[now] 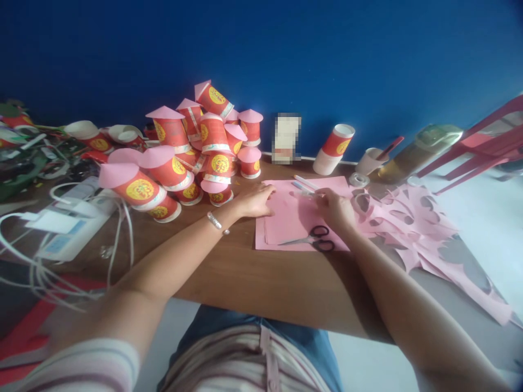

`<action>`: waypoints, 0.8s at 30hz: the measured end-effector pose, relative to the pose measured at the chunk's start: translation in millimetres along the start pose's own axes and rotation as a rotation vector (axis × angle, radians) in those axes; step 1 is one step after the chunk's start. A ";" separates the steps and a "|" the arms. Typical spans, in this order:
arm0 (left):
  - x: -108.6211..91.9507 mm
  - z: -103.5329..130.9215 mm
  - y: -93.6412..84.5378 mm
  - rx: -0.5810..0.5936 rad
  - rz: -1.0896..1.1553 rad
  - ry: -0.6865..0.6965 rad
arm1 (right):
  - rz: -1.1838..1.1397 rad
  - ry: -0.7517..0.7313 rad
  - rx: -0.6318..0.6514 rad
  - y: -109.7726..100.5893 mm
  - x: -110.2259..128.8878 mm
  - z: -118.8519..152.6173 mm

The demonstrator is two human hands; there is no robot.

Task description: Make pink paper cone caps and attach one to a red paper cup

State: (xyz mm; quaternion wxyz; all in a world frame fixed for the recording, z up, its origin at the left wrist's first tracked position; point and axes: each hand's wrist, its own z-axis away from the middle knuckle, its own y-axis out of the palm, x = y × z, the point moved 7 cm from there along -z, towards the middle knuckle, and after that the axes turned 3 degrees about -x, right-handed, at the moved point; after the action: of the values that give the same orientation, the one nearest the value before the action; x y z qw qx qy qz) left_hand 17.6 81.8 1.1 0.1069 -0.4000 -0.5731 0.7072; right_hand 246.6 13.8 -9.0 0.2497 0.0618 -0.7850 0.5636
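Note:
My left hand (pixel 258 201) rests with its fingers apart on the left edge of a stack of pink paper sheets (pixel 281 218). On the sheets' right side, my right hand (pixel 337 209) has its fingers curled together; what they pinch, if anything, is too blurred to name. Its fingertips are by the near ends of two slim pens (pixel 303 184), one with an orange tip. Scissors with black handles (pixel 321 232) lie on the front part of the paper, blades pointing left, below both hands.
Red paper-cup lanterns with pink cone tops (pixel 216 163) are piled at left. A white power strip (pixel 67 226) with cables lies beyond them. At right are pink paper scraps (pixel 412 218), a tape roll (pixel 359 179), cups (pixel 337 147) and a bottle (pixel 417 152). A phone-like object (pixel 287 136) leans against the wall.

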 end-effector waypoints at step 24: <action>15.8 1.4 -8.3 -0.175 0.809 -0.225 | -0.621 -0.118 0.111 19.7 34.8 24.3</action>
State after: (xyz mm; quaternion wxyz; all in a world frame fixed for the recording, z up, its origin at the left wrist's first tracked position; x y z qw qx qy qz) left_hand 3.7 93.1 1.6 -0.2766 -0.5206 -0.4357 0.6802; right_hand 201.1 4.9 -15.5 0.3602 0.3443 -0.7097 0.4981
